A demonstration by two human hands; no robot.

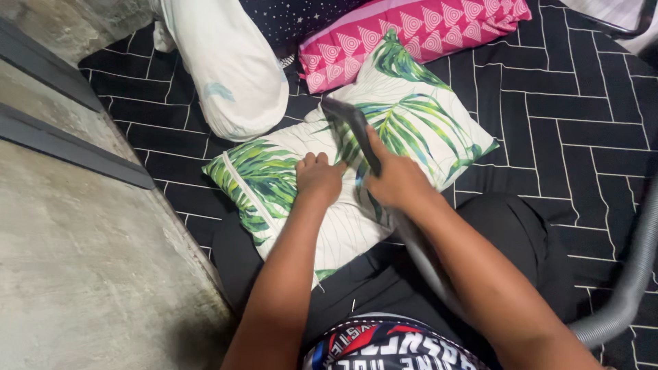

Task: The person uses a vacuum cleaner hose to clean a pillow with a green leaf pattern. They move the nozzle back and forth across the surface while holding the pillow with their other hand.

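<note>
My left hand (318, 179) presses knuckles-down, fingers curled with nothing gripped, on the leaf-print cushion (411, 116), which lies across my lap on the black patterned mattress (582, 103). My right hand (397, 179) is wrapped around the dark vacuum nozzle (349, 123), its tip on the fabric. I'd judge it best to keep the cover taut and draw slow, overlapping strokes. The grey hose (630, 288) trails off right.
</note>
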